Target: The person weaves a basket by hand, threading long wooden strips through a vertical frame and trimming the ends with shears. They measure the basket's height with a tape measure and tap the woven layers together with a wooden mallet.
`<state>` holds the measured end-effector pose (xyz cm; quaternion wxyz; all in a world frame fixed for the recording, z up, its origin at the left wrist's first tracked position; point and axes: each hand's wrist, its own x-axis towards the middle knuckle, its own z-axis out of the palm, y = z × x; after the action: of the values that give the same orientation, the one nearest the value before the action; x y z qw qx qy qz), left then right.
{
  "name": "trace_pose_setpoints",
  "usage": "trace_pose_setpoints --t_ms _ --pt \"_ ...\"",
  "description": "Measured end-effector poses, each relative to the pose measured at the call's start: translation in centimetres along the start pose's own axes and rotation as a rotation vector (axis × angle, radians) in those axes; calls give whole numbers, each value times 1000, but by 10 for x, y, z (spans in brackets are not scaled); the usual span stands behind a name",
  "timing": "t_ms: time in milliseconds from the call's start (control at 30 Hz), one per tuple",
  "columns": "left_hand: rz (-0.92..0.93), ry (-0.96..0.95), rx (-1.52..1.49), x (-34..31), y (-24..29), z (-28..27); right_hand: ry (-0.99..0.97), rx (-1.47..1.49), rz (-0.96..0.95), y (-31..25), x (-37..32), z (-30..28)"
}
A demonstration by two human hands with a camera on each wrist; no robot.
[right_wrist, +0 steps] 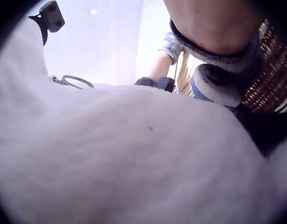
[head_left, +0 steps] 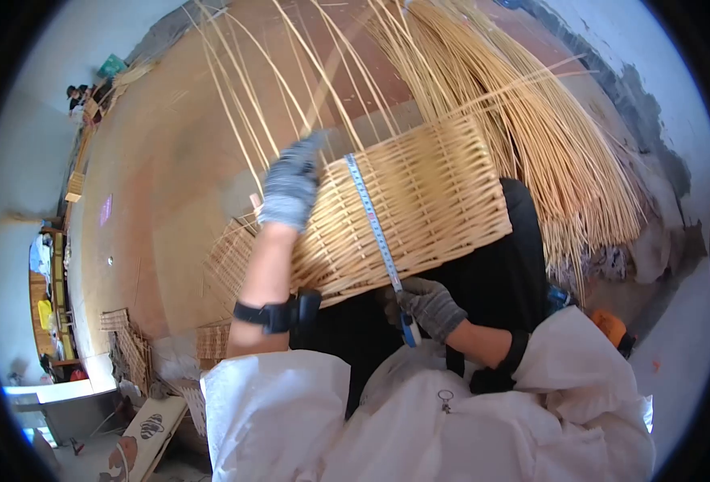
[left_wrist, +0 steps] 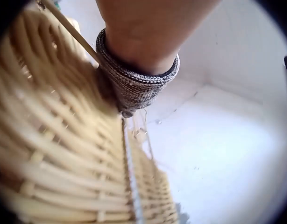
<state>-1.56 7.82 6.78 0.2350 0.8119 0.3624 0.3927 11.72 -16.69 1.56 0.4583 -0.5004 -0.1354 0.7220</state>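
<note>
A woven wicker panel (head_left: 419, 193) lies tilted across the person's lap, long loose stakes (head_left: 323, 72) fanning out from its far edge. Across the weave runs a tape measure's pale blade (head_left: 371, 213), from the far edge down to the near one. The gloved right hand (head_left: 433, 309) grips the tape measure, whose blue and white case (right_wrist: 216, 86) shows below that hand. At the panel's upper left, the gloved left hand (head_left: 292, 185) is close to the stakes. Its fingers are blurred in the head view and hidden behind the cuff (left_wrist: 138, 86) in the left wrist view.
A big bundle of thin canes (head_left: 531, 136) spreads on the floor at right. Smaller woven pieces (head_left: 230, 257) lie left of the lap. An orange and black tool (head_left: 612, 329) sits by the right elbow. Far left stands a shelf (head_left: 45, 297) with items.
</note>
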Motion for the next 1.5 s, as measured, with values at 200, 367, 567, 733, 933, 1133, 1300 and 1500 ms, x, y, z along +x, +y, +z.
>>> trace_pose_setpoints --t_ms 200,367,567,733,933,1133,1300,1500 --pt "-463 -67 -246 -11 23 -67 -124 -10 117 -15 -4 21" --pt "-368 -436 524 -23 33 -28 -124 32 164 12 0 34" --pt "-395 -411 558 -23 38 -26 -92 36 157 20 8 33" --pt "-302 -336 487 -31 37 -23 -119 97 166 17 6 33" --pt "-68 543 -406 -28 70 -119 109 370 -601 -73 -32 -66" --pt "-213 978 -828 -12 7 -123 878 301 -525 -85 -8 -374" --pt "-312 923 -732 -56 -17 -83 994 -170 -141 -50 -10 -413" --pt "-224 972 -737 -73 0 -95 1145 -1430 -220 -117 11 -349"
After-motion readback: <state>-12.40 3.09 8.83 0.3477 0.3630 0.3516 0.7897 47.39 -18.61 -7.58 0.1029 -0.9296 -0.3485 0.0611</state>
